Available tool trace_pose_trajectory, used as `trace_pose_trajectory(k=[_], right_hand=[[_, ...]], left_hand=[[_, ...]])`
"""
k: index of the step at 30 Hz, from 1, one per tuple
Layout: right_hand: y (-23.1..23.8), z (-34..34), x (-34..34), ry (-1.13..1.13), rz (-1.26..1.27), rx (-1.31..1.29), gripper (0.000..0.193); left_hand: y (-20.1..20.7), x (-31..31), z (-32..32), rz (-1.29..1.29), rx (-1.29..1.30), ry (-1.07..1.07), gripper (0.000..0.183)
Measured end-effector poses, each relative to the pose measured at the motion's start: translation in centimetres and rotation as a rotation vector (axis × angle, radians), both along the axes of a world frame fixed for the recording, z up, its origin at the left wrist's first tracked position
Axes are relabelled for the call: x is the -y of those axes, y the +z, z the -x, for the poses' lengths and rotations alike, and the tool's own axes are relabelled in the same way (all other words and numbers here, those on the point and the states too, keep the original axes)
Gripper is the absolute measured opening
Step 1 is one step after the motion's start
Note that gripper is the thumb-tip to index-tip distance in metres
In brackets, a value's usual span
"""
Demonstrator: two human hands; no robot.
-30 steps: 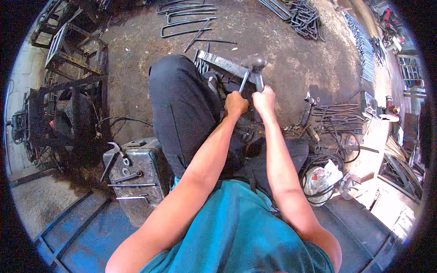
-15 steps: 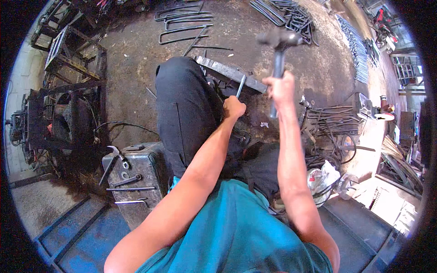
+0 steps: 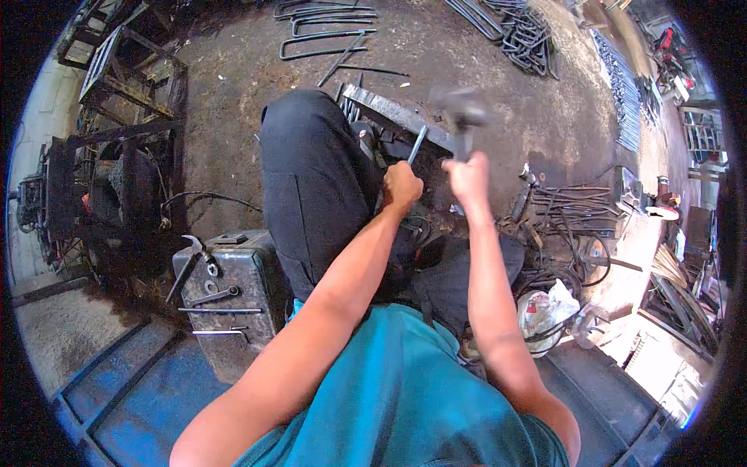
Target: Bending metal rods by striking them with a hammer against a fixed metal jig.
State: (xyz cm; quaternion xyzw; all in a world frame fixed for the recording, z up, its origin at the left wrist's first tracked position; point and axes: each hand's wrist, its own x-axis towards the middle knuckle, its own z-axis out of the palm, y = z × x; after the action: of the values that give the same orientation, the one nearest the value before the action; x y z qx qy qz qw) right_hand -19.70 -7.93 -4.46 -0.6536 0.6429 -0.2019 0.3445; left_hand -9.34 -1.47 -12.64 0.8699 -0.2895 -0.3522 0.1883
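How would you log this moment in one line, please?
left hand: grips metal rod | right hand: grips hammer, head blurred | metal bar: by rod tip, contact unclear

Slim grey rod (image 3: 418, 145) slanted over steel bar (image 3: 397, 114); blurred hammer (image 3: 468, 118) just right.

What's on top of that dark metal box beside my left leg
On the dark metal box lie a claw hammer, a spanner, two thin rods and a small round piece. The box's inside and underside are hidden from view.
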Motion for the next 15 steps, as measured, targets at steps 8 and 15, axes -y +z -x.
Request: trace_pose_trajectory(k=[8,15], right_hand=[[-5.6,0.1,-2.9,-0.002,-0.061,0.087,0.01],[-1.3,1.5,0.2,0.008,0.058,0.145,0.023]], left_hand=[[-0.7,0.2,-1.1,0.007,0.012,0.052,0.023],[0.0,0.6,0.2,0.035,-0.025,-0.029,0.025]])
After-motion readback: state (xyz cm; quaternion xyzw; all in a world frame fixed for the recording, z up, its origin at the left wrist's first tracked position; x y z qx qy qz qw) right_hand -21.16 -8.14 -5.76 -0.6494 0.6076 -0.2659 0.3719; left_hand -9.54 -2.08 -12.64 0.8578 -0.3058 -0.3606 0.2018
